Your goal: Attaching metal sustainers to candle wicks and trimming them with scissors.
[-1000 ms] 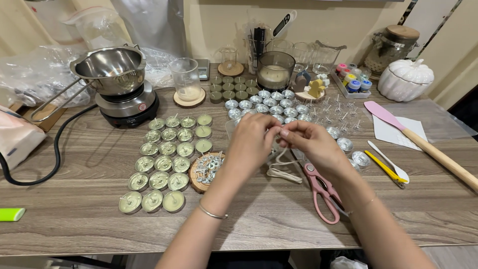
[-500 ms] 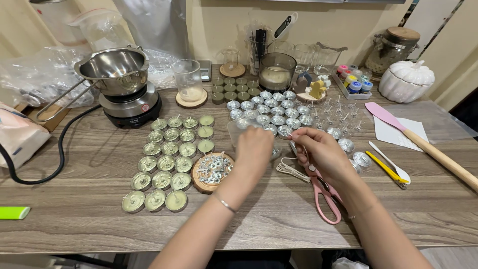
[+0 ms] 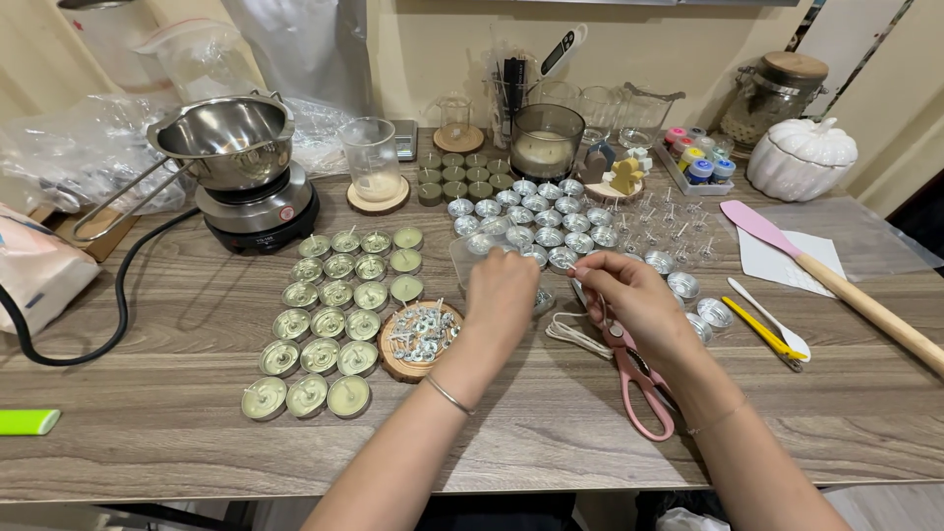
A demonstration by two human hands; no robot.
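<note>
A long table topped in grey-brown wood-grain laminate (image 3: 177,433) fills most of the view, lit evenly from above with soft shadows. Behind it rises a plain cream-painted wall (image 3: 433,49). At the far right a dark doorway gap (image 3: 924,211) opens beside the wall's edge. Pale floor (image 3: 875,501) shows under the table's near corner.

Head view — steeply down, near table (image 3: 147,413).
</note>
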